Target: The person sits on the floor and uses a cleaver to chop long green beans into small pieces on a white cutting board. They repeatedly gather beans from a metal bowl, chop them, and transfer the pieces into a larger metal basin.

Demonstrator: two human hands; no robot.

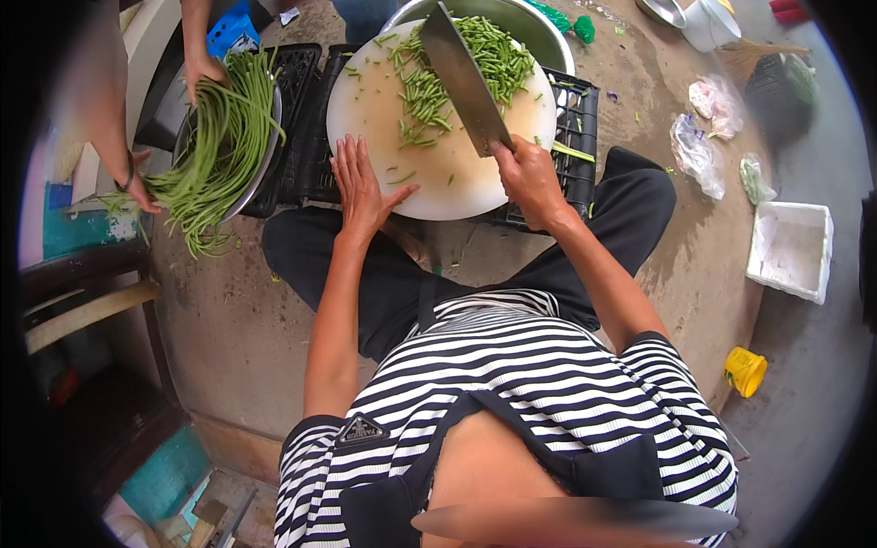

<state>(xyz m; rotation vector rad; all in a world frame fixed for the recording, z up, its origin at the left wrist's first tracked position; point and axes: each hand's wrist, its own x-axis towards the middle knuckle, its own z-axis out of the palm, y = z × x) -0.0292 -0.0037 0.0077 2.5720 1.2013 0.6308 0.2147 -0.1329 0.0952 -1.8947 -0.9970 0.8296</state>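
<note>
My right hand (531, 179) grips the handle of a wide cleaver (462, 85), its blade slanting up and left over a round white cutting board (373, 103). Chopped green beans (503, 65) are heaped on the far right of the board, partly behind the blade. Several loose pieces lie scattered nearer to me. With fingers spread, my left hand (363, 185) rests at the board's near left edge and holds nothing. Beneath the board are black plastic crates (579, 147). A large metal basin (565, 51) stands just beyond it.
Left of the board, another person's hands (202, 75) handle long green beans (236, 137) over a metal basin (274, 137). A wooden chair (89, 315) stands at left. On the right are plastic bags (699, 161), a white foam box (788, 250), a yellow bucket (745, 372) and a broom (754, 58).
</note>
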